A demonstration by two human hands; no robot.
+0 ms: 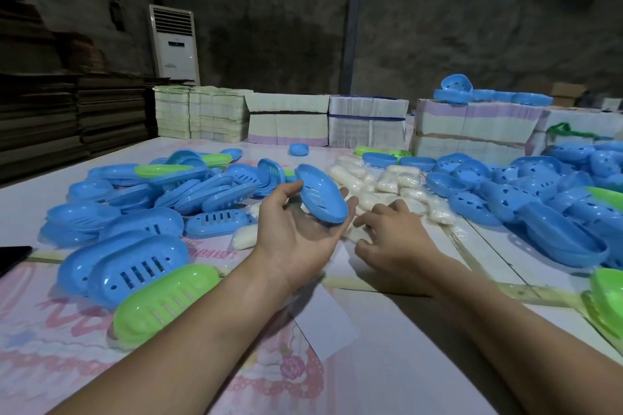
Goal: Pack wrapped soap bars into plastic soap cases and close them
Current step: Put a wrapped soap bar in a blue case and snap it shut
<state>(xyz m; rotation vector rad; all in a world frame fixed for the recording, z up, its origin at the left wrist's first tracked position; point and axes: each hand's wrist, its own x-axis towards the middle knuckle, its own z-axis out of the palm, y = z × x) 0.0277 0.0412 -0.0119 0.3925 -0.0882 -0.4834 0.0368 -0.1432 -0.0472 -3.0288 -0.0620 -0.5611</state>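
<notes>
My left hand (296,229) is raised palm up above the table and holds a blue slotted soap case half (322,194) between thumb and fingertips, tilted on edge. My right hand (392,234) reaches palm down to the pile of wrapped white soap bars (381,185) in the middle, its curled fingers touching the nearest bars; whether it grips one I cannot tell. One more wrapped bar (244,239) lies left of my left wrist.
Blue and green slotted case halves (141,266) are heaped on the left, blue perforated halves (546,199) on the right. Stacks of flat packaging (367,121) line the table's far edge. A dark phone (13,256) lies at the left edge. A green half (610,296) sits at right.
</notes>
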